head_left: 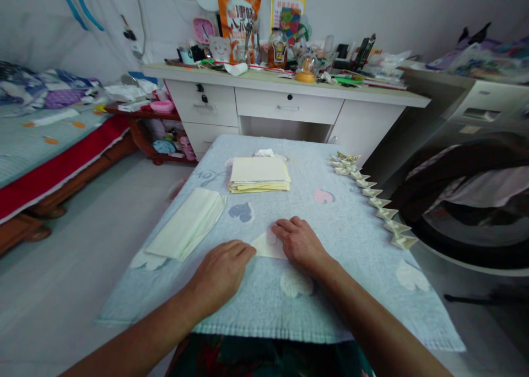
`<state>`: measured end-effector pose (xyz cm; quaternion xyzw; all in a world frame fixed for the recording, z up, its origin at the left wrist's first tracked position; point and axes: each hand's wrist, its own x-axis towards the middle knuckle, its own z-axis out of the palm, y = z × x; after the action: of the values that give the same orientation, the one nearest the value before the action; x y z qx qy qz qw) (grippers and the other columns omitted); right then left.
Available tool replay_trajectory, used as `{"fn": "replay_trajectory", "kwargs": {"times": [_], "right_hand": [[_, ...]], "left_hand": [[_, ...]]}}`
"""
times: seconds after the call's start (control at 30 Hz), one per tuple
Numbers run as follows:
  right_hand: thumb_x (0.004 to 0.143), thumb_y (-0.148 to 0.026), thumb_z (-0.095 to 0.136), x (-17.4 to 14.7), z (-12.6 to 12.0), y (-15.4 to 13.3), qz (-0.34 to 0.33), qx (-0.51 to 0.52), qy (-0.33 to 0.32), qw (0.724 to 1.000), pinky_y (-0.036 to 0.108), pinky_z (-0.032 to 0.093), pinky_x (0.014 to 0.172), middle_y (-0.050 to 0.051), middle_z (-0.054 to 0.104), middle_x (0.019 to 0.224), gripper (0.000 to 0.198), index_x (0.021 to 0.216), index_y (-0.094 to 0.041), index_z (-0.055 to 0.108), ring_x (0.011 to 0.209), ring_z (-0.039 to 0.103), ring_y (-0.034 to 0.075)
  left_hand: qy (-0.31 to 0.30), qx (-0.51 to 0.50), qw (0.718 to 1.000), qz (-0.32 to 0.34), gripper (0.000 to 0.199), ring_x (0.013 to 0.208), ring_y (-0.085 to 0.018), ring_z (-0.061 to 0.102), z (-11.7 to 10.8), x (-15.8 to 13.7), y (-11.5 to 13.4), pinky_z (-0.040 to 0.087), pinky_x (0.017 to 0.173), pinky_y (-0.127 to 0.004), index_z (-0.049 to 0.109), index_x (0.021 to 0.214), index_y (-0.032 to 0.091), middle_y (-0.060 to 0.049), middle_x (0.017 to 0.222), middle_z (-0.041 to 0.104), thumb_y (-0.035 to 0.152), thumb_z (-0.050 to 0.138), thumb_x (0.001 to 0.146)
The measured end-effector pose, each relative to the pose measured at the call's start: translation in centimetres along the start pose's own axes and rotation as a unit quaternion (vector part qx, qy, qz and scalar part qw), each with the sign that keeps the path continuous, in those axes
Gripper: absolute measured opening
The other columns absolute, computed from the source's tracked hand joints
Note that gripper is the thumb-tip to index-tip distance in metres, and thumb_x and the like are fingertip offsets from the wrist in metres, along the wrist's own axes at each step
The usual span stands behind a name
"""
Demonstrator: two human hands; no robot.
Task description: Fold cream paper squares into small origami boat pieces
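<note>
A small folded piece of cream paper (266, 246) lies on the cloth-covered table in front of me. My left hand (225, 269) is closed, pinching the paper's left corner between thumb and fingers. On the right part of the same paper rests my right hand (298, 242), its fingers stretched over the top and pressing it down. Beyond them is a stack of cream and yellow paper sheets (259, 170). To the left lies a pile of longer pale sheets (185, 222). A row of folded paper pieces (378, 202) runs down the table's right side.
The table carries a light blue cloth (330, 311) with heart shapes. Behind it stands a white desk (289, 98) loaded with jars, a snack bag and clutter. A washing machine (475, 118) is at the right, a bed (53, 140) at the left.
</note>
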<state>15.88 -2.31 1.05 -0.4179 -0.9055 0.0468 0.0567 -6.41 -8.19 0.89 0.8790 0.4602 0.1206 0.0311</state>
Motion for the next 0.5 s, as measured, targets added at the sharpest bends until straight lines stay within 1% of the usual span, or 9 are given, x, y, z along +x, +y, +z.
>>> {"fn": "replay_trajectory", "kwargs": {"times": [0.03, 0.07, 0.13, 0.23, 0.3, 0.37, 0.5], "right_hand": [[0.087, -0.015, 0.047, 0.0, 0.0, 0.0, 0.000, -0.001, -0.001, 1.000, 0.036, 0.036, 0.081, 0.006, 0.058, 0.125, 0.040, 0.125, -0.022, 0.056, 0.097, 0.046, 0.023], [0.086, -0.015, 0.048, 0.0, 0.1, 0.0, 0.000, -0.001, -0.001, 1.000, 0.036, 0.036, 0.081, 0.006, 0.057, 0.125, 0.040, 0.125, -0.022, 0.055, 0.097, 0.046, 0.023], [0.085, -0.014, 0.048, 0.0, 0.2, 0.0, 0.001, -0.001, 0.001, 1.000, 0.036, 0.036, 0.081, 0.006, 0.057, 0.126, 0.041, 0.125, -0.023, 0.056, 0.097, 0.045, 0.023], [0.085, -0.014, 0.048, -0.1, 0.3, 0.0, 0.004, 0.000, 0.009, 1.000, 0.036, 0.035, 0.081, 0.004, 0.056, 0.126, 0.040, 0.124, -0.025, 0.056, 0.097, 0.044, 0.024], [0.086, -0.013, 0.047, -0.1, 0.3, 0.0, 0.006, 0.002, 0.013, 1.000, 0.037, 0.035, 0.081, 0.003, 0.056, 0.127, 0.041, 0.124, -0.025, 0.056, 0.097, 0.044, 0.024], [0.085, -0.012, 0.047, -0.2, 0.3, -0.1, 0.008, 0.006, 0.015, 1.000, 0.037, 0.035, 0.081, 0.004, 0.056, 0.126, 0.043, 0.125, -0.025, 0.055, 0.097, 0.044, 0.024], [0.086, -0.013, 0.048, -0.1, 0.2, -0.2, 0.010, 0.017, 0.013, 1.000, 0.036, 0.034, 0.082, 0.004, 0.057, 0.124, 0.043, 0.127, -0.025, 0.054, 0.098, 0.044, 0.024]], "left_hand": [[0.004, -0.009, 1.000, -0.015, 0.026, 0.091, -0.021, 0.062, -0.2, 0.4, -0.2, 0.052, 0.083, -0.038, 0.064, 0.100, 0.018, -0.006, 0.097, 0.069, 0.006, 0.046, 0.085], [0.009, -0.018, 1.000, -0.018, 0.025, 0.092, -0.021, 0.061, -0.3, 0.8, -0.3, 0.051, 0.085, -0.038, 0.064, 0.100, 0.018, -0.006, 0.097, 0.068, 0.007, 0.047, 0.086], [0.024, -0.030, 0.999, -0.004, 0.025, 0.100, -0.021, 0.058, -0.2, 1.8, -0.3, 0.049, 0.090, -0.038, 0.063, 0.102, 0.017, -0.007, 0.104, 0.067, 0.006, 0.048, 0.085], [0.017, -0.031, 0.999, 0.023, 0.026, 0.106, -0.022, 0.054, 0.5, 3.2, 0.2, 0.046, 0.093, -0.038, 0.061, 0.106, 0.017, -0.007, 0.112, 0.064, 0.007, 0.048, 0.087], [0.003, -0.026, 0.999, 0.035, 0.022, 0.103, -0.022, 0.054, 1.0, 3.9, 0.6, 0.046, 0.091, -0.038, 0.061, 0.105, 0.017, -0.007, 0.110, 0.063, 0.010, 0.048, 0.088], [-0.013, -0.016, 0.999, 0.039, 0.019, 0.097, -0.021, 0.055, 1.3, 4.2, 1.0, 0.046, 0.088, -0.038, 0.061, 0.102, 0.017, -0.006, 0.104, 0.063, 0.013, 0.047, 0.090], [-0.030, 0.017, 0.999, 0.040, 0.017, 0.091, -0.021, 0.053, 1.1, 4.5, 1.7, 0.047, 0.081, -0.037, 0.058, 0.105, 0.019, -0.005, 0.097, 0.061, 0.017, 0.048, 0.091]]}}
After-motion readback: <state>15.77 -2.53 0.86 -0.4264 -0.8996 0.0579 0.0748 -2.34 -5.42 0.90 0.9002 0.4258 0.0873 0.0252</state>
